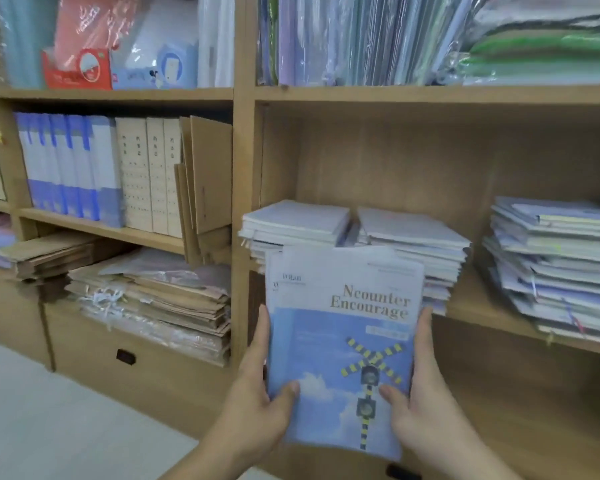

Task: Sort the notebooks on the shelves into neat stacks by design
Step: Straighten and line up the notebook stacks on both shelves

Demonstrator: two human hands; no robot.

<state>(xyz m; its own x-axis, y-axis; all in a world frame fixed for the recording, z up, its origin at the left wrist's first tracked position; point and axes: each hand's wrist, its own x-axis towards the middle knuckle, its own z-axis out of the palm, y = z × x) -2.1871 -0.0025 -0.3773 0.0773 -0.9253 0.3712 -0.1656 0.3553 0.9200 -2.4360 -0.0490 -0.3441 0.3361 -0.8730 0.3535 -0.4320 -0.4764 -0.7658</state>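
From my head camera I face light wooden shelving (243, 168) standing on a pale floor (49, 410). In the left bays stand blue-and-white binders (66, 168), beige file boxes (149, 174) and flattened cardboard (207, 181), with brown paper bags (153, 299) piled below. The top bays hold a red box (77, 69) and plastic-wrapped folders (361, 39).

The only writing I can read is on the cover in my hands: "Ncounter Encourage" in gold, with a small "VOL." mark at the upper left, its number too blurred to make out. Under the title are blue sky, cloud and a striped railway-crossing signal.

I hold a small bunch of these notebooks (343, 341) in front of the right bay, cover facing me. Its long axis runs upright, title end toward the shelf, leaning slightly left. My left hand (257, 400) grips the left edge and my right hand (420, 410) the right, thumbs pressed on the cover. Behind sit two pale stacks (291, 223) side by side, and a messier stack (551, 265) further right.
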